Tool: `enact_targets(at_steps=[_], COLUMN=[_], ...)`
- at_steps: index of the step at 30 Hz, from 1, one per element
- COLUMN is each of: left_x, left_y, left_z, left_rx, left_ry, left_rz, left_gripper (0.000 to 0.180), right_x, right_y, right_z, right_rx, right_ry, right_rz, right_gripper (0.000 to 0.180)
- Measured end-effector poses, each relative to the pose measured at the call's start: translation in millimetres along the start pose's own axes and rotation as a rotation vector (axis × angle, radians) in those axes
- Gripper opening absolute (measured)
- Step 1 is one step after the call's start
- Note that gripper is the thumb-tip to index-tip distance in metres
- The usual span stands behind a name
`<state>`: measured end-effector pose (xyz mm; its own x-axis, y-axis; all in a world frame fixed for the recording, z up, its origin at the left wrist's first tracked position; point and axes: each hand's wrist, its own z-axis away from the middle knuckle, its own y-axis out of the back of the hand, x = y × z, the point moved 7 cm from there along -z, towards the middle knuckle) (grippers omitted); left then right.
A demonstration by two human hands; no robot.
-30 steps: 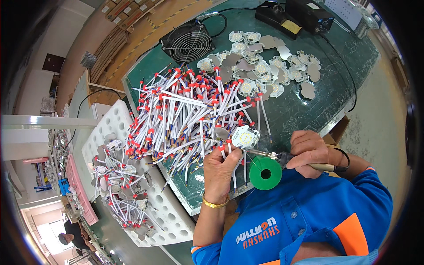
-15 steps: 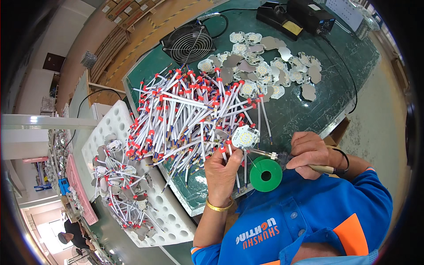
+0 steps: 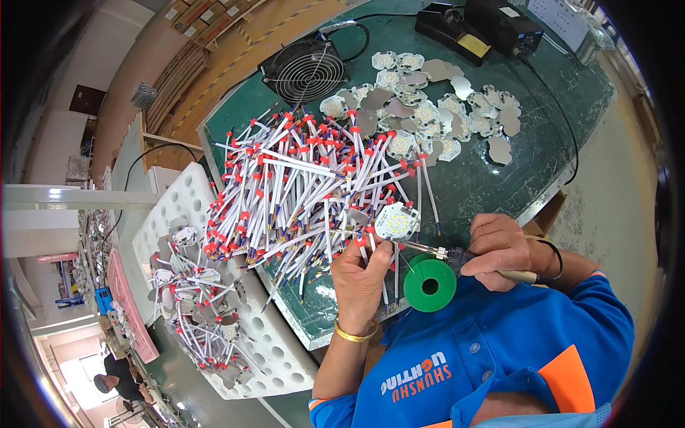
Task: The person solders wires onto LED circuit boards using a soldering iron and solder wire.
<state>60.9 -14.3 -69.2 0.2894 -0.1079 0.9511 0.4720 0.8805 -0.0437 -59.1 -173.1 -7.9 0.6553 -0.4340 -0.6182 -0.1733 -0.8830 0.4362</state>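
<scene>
My left hand (image 3: 360,277) is closed at the near edge of the pile, its thumb and fingers pinching a white LED board (image 3: 397,221) and a wire with a red collar. In my closed right hand (image 3: 499,250) is a soldering iron (image 3: 519,275), its metal barrel pointing left. The iron's tip reaches the lower edge of the board; the exact contact spot is too small to tell. Just below the barrel sits a green solder spool (image 3: 446,287), with thin solder running up from it. White wires (image 3: 300,167) with red collars lie heaped beyond my left hand.
Loose LED boards (image 3: 428,114) spread over the far part of the green table (image 3: 528,135). A black fan (image 3: 303,71) stands behind the wire pile. At the back are a soldering station (image 3: 503,27) and its iron stand (image 3: 449,32). Wired boards lie on white foam (image 3: 267,342) at left.
Hardly anything differs. My right hand and the soldering iron have shifted very slightly, while my left hand keeps the board in almost the same place.
</scene>
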Motion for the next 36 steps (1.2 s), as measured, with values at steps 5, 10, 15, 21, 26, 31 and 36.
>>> enact_targets(at_steps=[5,10,15,21,26,31,36], left_x=[-1,-2,-1,2,3,9,13], left_y=[2,3,2,-1,-3,-3,-3], left_z=[0,1,1,4,6,7,6], left_rx=[0.025,0.017,-0.010,-0.062,-0.096,-0.109,-0.120], left_ry=[0.054,0.046,0.062,0.005,0.003,-0.021,-0.110], left_rz=[0.003,-0.011,-0.021,0.067,0.093,0.099,0.163], left_gripper=[0.011,0.010,0.010,0.008,0.009,0.012,0.014], right_x=[-2,-5,-6,2,29,30,21], right_y=[-6,1,10,15,6,-8,-13], right_z=[2,-3,-5,-17,-42,-75,-81], right_rx=[-0.041,-0.003,0.094,0.148,0.247,0.198,0.175], right_ry=[0.047,0.071,0.065,-0.012,-0.228,-0.254,-0.212], right_rz=[0.079,0.014,-0.008,0.161,0.127,0.012,0.038], right_gripper=[0.023,0.024,0.025,0.026,0.022,0.020,0.023])
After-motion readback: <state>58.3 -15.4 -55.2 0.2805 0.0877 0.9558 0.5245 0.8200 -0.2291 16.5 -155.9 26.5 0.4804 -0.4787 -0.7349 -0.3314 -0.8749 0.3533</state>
